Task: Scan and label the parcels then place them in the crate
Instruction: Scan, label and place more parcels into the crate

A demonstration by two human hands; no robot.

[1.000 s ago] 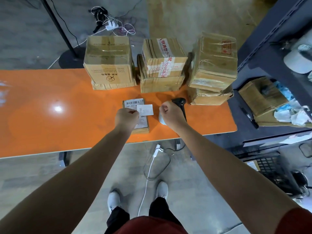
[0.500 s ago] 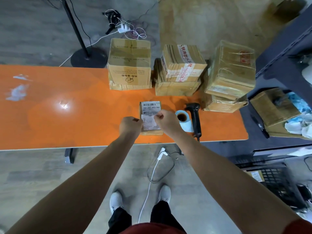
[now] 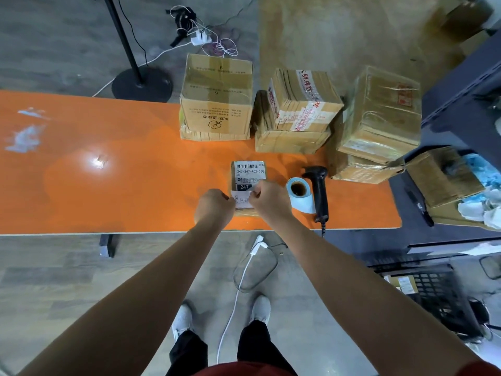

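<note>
Near the front edge of the glossy orange tabletop (image 3: 108,185) lies a small flat brown cardboard parcel (image 3: 248,172), its upper face covered by a printed shipping sticker with a barcode and the number 247. Over the parcel's near half is a small white paper label (image 3: 242,200) with handwriting on it. The left hand (image 3: 214,206) has its fingers curled and pinches the label's left edge. The right hand (image 3: 271,199), fingers likewise curled, pinches its right edge. Whether the label already touches the parcel I cannot tell.

Just right of the right hand a pale blue roll of labels (image 3: 299,194) lies on its side, its brown core facing up. Beside the roll lies a black handheld barcode scanner (image 3: 318,191), handle toward the table's edge and its cord dropping over it.

Along the far edge stand taped brown cardboard boxes: a tall single box (image 3: 217,96) on the left, a middle stack of two (image 3: 295,109) bound with red-lettered white tape, and a right-hand stack of two (image 3: 376,118) wrapped in clear tape.

On the floor at lower right sits a black plastic lattice crate (image 3: 439,297). Beyond the table stands a black pole on a round base (image 3: 142,84), and a white cable (image 3: 233,308) trails between the person's white shoes.
</note>
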